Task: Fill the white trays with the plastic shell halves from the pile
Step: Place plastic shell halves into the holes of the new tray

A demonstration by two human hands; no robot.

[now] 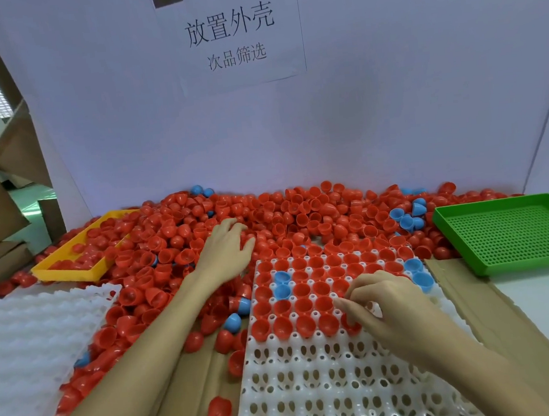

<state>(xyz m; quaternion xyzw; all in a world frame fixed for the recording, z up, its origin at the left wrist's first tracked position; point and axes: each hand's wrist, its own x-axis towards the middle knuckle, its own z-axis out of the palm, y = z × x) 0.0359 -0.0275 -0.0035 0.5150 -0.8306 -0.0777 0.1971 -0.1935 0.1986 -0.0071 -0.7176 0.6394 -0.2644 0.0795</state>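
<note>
A big pile of red shell halves (pixel 267 218), with a few blue ones mixed in, covers the back of the table. A white tray (pixel 332 385) lies in front of me; its far rows hold red and a few blue shells, its near rows show bare pockets. My left hand (pixel 227 248) reaches into the pile with its fingers spread over the red shells. My right hand (pixel 384 304) is over the tray's filled edge, fingers curled, pinching a red shell half (pixel 351 324) at a pocket.
A stack of white trays (pixel 29 345) sits at the left. A yellow tray (pixel 72 262) holding red shells lies at the back left. A green perforated tray (pixel 514 233) is at the right. Brown cardboard (pixel 474 303) lies under the tray, with loose shells on it.
</note>
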